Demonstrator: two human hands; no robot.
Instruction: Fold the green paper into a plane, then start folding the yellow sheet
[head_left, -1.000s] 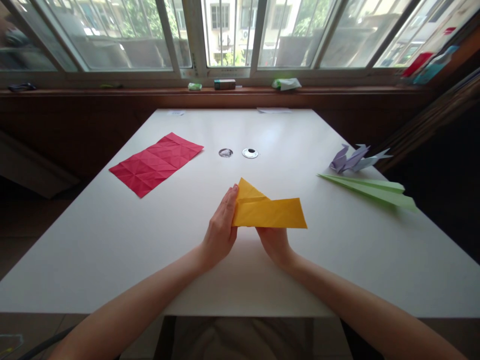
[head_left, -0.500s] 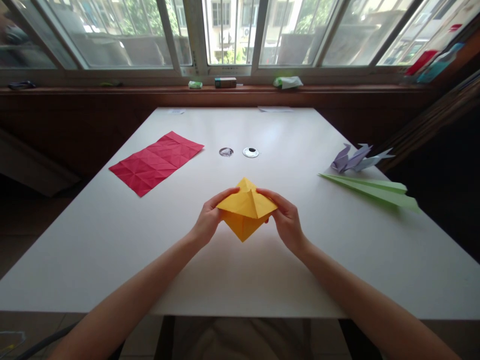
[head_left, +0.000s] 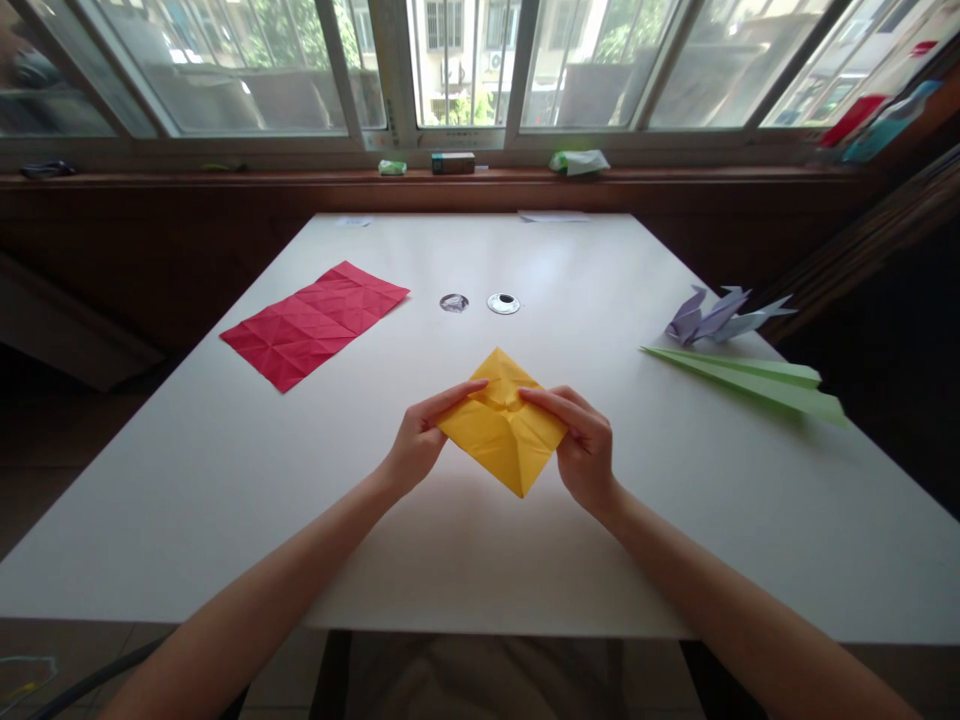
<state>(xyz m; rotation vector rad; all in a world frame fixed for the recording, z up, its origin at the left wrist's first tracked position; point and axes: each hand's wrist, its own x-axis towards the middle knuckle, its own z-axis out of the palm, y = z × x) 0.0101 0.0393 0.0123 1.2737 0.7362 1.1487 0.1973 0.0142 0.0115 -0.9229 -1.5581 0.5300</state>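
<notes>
Between my hands is a folded sheet of yellow origami paper [head_left: 501,437], roughly diamond-shaped with one corner toward me and creases meeting near its upper middle. My left hand [head_left: 420,435] grips its left corner, the index finger lying on top. On the right corner, my right hand [head_left: 585,440] is closed with its index finger pressing the upper surface. The paper's underside and the fingers below it are hidden. It is held over the near middle of the white table [head_left: 480,560].
A creased red paper sheet [head_left: 315,325] lies at the left. Two round metallic pieces [head_left: 503,303] sit beyond my hands. Purple folded paper birds [head_left: 709,318] and a green paper plane [head_left: 750,380] are at the right edge. Small items line the windowsill [head_left: 315,180] behind.
The yellow paper has gone from a raised, layered form with an open gap to a flatter diamond. Its near corner has swung slightly right, and my fingers have moved onto its upper face.
</notes>
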